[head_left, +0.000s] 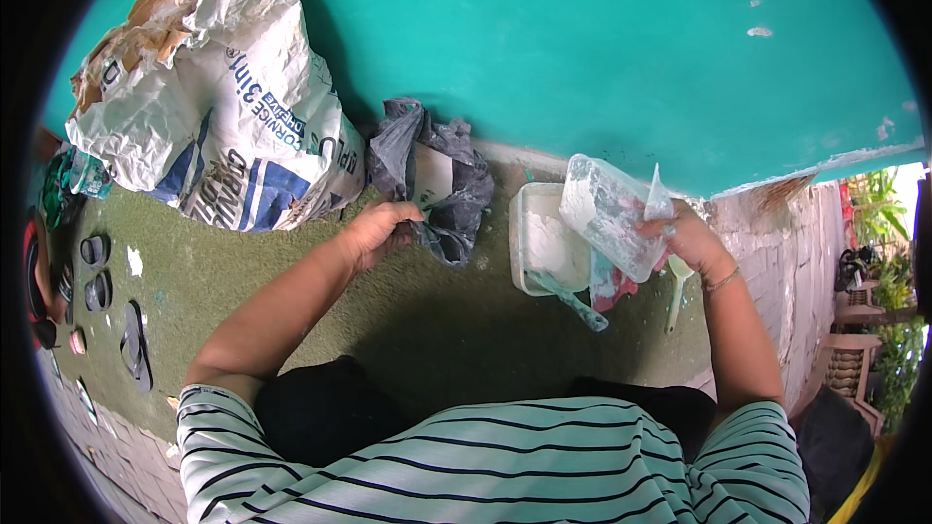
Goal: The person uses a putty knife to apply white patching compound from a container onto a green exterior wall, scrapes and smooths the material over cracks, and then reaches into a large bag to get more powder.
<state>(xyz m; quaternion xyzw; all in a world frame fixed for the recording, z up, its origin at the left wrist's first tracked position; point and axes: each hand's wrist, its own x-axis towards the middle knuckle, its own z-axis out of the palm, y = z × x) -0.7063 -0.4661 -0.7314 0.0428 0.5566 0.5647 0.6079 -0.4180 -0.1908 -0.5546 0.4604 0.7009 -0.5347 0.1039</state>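
My left hand (381,231) pinches the near edge of a dark grey plastic bag (468,206). The bag's mouth is open, and something whitish shows inside. In my right hand (691,241) is a clear plastic container (610,212), smeared white and held tilted. It partly covers a rectangular plastic tub (517,254) with white powder or paste (553,250) in it. A teal-smeared tool (582,311) leans out over the tub's near edge. Beside it lies a red and white scrap (610,289), partly hidden. Below my right hand rests a pale spoon (676,297).
A large crumpled paper sack (257,126) stands at the left against a teal wall (582,58). Several sandals (136,344) lie on the green floor further left. At the left rim, another person (41,281) is partly visible. Bare blocks (777,262) and plants are at the right.
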